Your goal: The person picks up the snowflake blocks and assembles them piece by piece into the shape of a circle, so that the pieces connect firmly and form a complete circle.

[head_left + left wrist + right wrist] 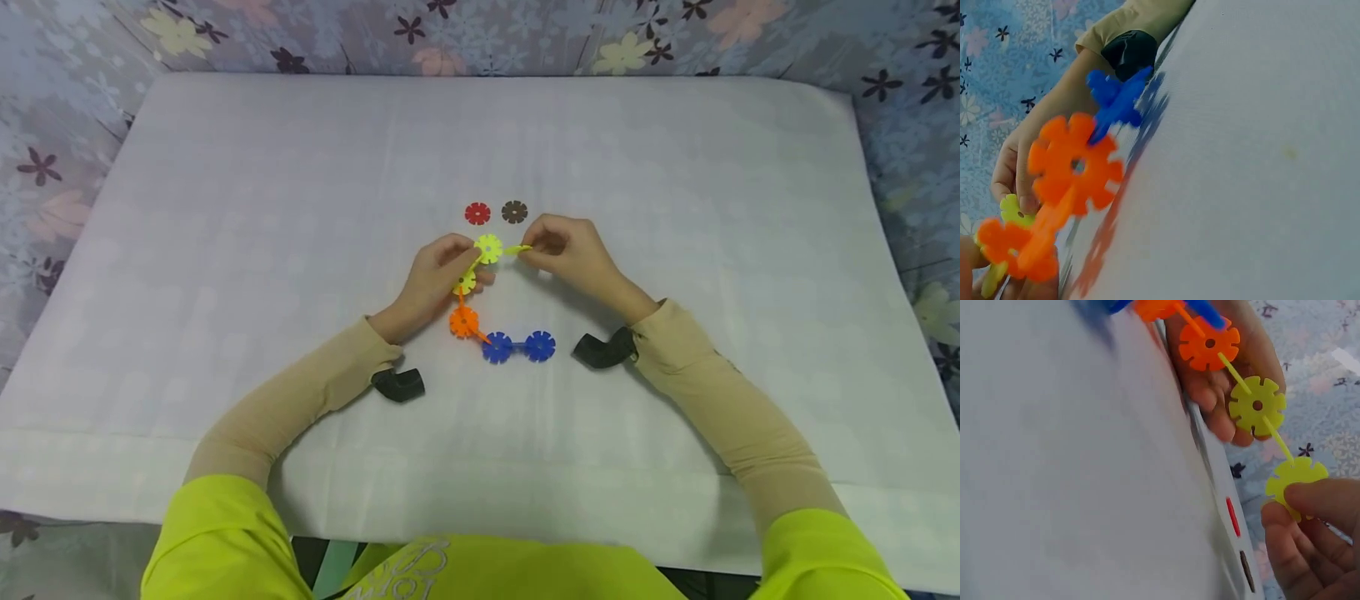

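Your chain of notched discs point(463, 312) sits between your two hands over the white cloth point(300, 208), curving from yellow at the far side through orange to the blue discs point(540, 337) nearer you. Your left hand point(435, 271) pinches its yellow stretch, and your right hand point(568, 248) pinches the yellow end disc point(1300, 470) between thumb and finger. The pieces look like thin plastic, so expect them light, fairly stiff and perhaps slick; the slotted joints seem the weak spots, so grip flat faces close to a joint rather than letting the chain's length twist it. From above, that end disc shows only edge-on; the right wrist view shows its face. Conversely, the red disc point(477, 207) and brown disc point(514, 206) lie face-up from above but shrink to slivers there.
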Demonstrator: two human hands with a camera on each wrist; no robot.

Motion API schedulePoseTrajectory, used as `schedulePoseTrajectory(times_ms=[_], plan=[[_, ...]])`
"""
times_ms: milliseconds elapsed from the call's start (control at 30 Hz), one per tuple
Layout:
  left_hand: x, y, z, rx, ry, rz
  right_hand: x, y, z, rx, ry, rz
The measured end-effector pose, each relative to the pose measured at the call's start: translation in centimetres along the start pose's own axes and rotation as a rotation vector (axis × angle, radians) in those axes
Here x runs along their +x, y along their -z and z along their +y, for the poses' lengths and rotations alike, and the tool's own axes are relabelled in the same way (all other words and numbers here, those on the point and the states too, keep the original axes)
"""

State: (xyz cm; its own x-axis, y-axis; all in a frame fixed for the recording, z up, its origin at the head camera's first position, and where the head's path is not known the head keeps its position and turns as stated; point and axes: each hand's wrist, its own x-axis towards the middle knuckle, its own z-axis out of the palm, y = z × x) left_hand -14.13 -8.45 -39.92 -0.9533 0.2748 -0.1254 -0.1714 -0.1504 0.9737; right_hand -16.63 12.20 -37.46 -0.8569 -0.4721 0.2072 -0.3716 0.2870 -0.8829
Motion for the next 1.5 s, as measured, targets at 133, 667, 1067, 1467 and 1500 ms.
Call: schedulePoseTrajectory(times_ms=[133, 667, 1067, 1467, 1500], plan=[[0.1, 0.1, -0.1, 0.121, -0.035, -0.041, -0.4, -0.4, -1.1, 0.02, 0.075, 0.016], [-0.1, 0.6, 0.4, 0.145, 0.033, -0.072, -0.6, -1.0, -1.0, 0.036, 0.15, 0.064], [0.0, 0.7, 0.4, 0.075, 0.137, -0.133, -0.8, -1.5, -0.2, 0.029, 0.315, 0.027], [0.2, 0.5, 0.6, 0.003, 0.19, -0.106, -0.3, -2.2, 2.1, -0.028, 0.304, 0.074], [0.2, 0.5, 0.6, 0.0, 0.183, -0.103, -0.1, -1.9, 2.0, -0.06, 0.275, 0.051]])
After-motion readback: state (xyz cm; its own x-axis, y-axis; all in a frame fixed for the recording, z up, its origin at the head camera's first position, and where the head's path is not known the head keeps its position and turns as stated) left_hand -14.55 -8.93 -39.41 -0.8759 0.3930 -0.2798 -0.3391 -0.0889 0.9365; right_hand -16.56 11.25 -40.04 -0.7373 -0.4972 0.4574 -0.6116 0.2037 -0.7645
